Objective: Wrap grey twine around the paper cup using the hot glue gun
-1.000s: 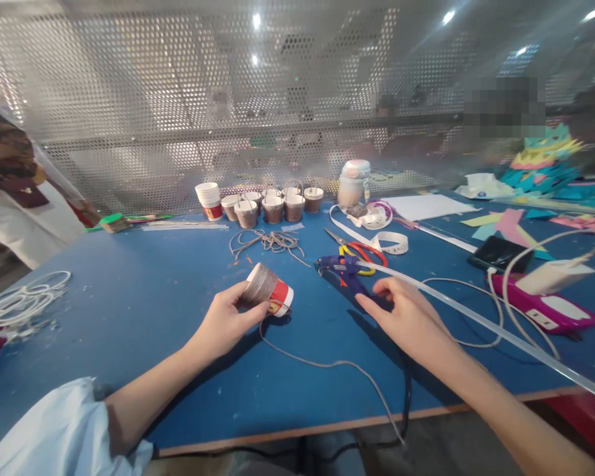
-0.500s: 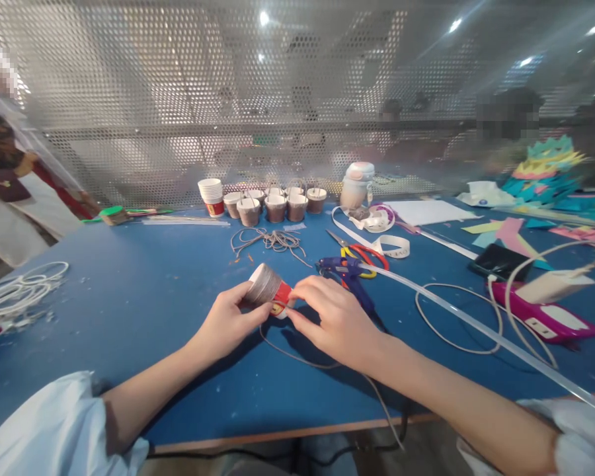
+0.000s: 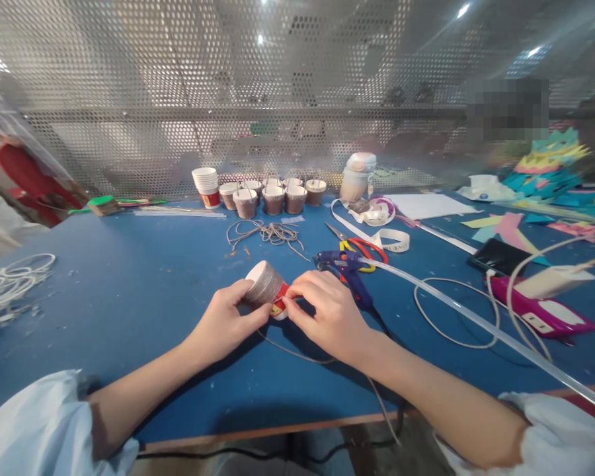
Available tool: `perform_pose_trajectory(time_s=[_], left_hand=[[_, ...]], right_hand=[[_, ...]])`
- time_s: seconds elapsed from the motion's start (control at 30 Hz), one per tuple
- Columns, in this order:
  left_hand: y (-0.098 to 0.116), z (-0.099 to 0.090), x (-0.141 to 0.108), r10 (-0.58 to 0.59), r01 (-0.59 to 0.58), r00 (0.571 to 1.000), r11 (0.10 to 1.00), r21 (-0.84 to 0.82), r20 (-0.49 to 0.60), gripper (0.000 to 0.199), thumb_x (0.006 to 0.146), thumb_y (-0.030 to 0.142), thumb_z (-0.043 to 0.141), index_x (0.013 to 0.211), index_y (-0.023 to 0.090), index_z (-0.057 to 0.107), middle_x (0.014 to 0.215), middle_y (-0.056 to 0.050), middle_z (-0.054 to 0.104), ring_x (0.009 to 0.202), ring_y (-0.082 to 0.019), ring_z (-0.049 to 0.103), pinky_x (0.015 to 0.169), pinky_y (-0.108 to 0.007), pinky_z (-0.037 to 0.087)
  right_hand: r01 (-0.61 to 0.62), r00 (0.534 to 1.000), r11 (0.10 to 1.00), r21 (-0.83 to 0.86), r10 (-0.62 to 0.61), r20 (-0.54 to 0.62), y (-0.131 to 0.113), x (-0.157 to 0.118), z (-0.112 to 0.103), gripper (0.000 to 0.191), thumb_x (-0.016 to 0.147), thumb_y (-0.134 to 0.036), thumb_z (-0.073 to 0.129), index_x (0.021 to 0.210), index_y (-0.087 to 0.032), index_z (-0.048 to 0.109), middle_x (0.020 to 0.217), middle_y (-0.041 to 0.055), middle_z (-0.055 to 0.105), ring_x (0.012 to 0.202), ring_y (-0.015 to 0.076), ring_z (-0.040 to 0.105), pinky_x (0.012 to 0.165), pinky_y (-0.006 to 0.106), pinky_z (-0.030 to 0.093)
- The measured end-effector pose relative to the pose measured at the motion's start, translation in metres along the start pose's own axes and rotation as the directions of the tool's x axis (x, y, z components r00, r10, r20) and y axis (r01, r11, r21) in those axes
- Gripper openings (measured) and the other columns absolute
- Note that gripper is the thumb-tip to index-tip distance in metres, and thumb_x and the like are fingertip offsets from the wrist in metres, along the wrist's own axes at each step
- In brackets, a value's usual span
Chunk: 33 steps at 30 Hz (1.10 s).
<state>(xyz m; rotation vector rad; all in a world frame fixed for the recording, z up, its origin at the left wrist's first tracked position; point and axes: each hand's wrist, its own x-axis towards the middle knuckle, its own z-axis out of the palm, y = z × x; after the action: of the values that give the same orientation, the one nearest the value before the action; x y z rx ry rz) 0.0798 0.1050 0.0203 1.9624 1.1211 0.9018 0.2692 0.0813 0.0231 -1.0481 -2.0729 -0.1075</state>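
Note:
A small paper cup (image 3: 264, 285) lies tilted in my left hand (image 3: 225, 320), with thumb and fingers closed around it. Grey cord is wound around the part toward its white end, while red and yellow print shows on the other part. My right hand (image 3: 330, 314) is pinched against the red part, apparently on the cord, though the fingertips hide the exact grip. A loose length of grey cord (image 3: 297, 354) trails below the cup, passes under my right wrist and hangs over the table's front edge.
Behind the hands lie a cord bundle (image 3: 272, 233), several cord-wrapped cups (image 3: 274, 200) and a stack of paper cups (image 3: 205, 187). To the right are a blue glue gun (image 3: 344, 264) with a long glue stick, scissors (image 3: 364, 250) and a magenta power strip (image 3: 545, 307).
The view has shifted slightly. My right fingertips have moved a little closer against the cup. My left hand keeps its hold, and the person at the far left has mostly left view.

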Motion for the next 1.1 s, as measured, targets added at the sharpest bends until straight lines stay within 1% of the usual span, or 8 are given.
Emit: perform_pose_trajectory(time_s=[0.2,0.4,0.6,0.9,1.0,1.1], left_hand=[[0.003,0.000,-0.002,0.076,-0.077,0.997,0.992,0.100,0.005,0.015,0.078,0.027,0.057,0.079,0.014,0.065,0.070,-0.001,0.062,0.067,-0.014,0.053,0.064,-0.025,0.043],[0.003,0.000,-0.002,0.108,-0.108,0.994,0.990,0.093,0.009,0.015,0.079,0.027,0.057,0.081,0.015,0.065,0.074,-0.002,0.063,0.070,-0.015,0.055,0.067,-0.026,0.044],[0.004,-0.002,-0.002,0.129,-0.131,0.991,0.986,0.101,0.024,0.011,0.077,0.025,0.059,0.080,0.016,0.065,0.072,-0.001,0.063,0.069,-0.015,0.055,0.066,-0.024,0.045],[0.003,-0.003,-0.001,0.216,-0.220,0.975,0.969,0.113,0.048,0.008,0.076,0.022,0.059,0.074,0.017,0.065,0.073,-0.002,0.061,0.070,-0.015,0.055,0.069,-0.026,0.044],[0.003,-0.005,0.000,0.239,-0.247,0.968,0.959,0.137,0.073,0.008,0.077,0.022,0.058,0.073,0.016,0.062,0.070,-0.001,0.058,0.068,-0.014,0.051,0.065,-0.025,0.041],[0.002,-0.008,0.001,0.250,-0.264,0.960,0.958,0.115,0.121,0.010,0.078,0.022,0.057,0.072,0.015,0.061,0.068,-0.001,0.057,0.068,-0.014,0.049,0.065,-0.025,0.040]], right_hand=[[0.064,0.997,0.996,-0.061,-0.066,-0.027,0.000,0.001,0.000,0.017,0.090,-0.015,0.050,0.074,-0.018,0.056,0.074,0.0039,0.066,0.069,0.0158,0.057,0.069,0.032,0.040],[0.067,0.998,0.995,-0.076,-0.068,-0.015,0.002,0.001,-0.001,0.017,0.090,-0.015,0.050,0.074,-0.018,0.056,0.074,0.0034,0.066,0.069,0.0153,0.058,0.071,0.032,0.040],[0.069,0.997,0.994,-0.084,-0.070,-0.008,0.001,0.001,-0.003,0.017,0.090,-0.015,0.049,0.074,-0.018,0.056,0.074,0.0029,0.066,0.069,0.0149,0.059,0.073,0.032,0.039],[0.057,0.998,0.994,-0.088,-0.055,0.025,0.000,-0.001,-0.005,0.017,0.091,-0.016,0.050,0.076,-0.017,0.058,0.075,0.0030,0.067,0.070,0.0151,0.060,0.076,0.034,0.038],[0.026,0.999,0.997,-0.072,-0.025,0.021,0.005,-0.001,-0.004,0.016,0.090,-0.015,0.051,0.076,-0.017,0.057,0.076,0.0026,0.067,0.072,0.0151,0.061,0.076,0.034,0.038],[-0.026,1.000,0.999,-0.041,0.026,0.007,0.011,-0.001,-0.005,0.014,0.088,-0.013,0.053,0.075,-0.017,0.057,0.077,0.0020,0.067,0.074,0.0153,0.061,0.077,0.033,0.037]])
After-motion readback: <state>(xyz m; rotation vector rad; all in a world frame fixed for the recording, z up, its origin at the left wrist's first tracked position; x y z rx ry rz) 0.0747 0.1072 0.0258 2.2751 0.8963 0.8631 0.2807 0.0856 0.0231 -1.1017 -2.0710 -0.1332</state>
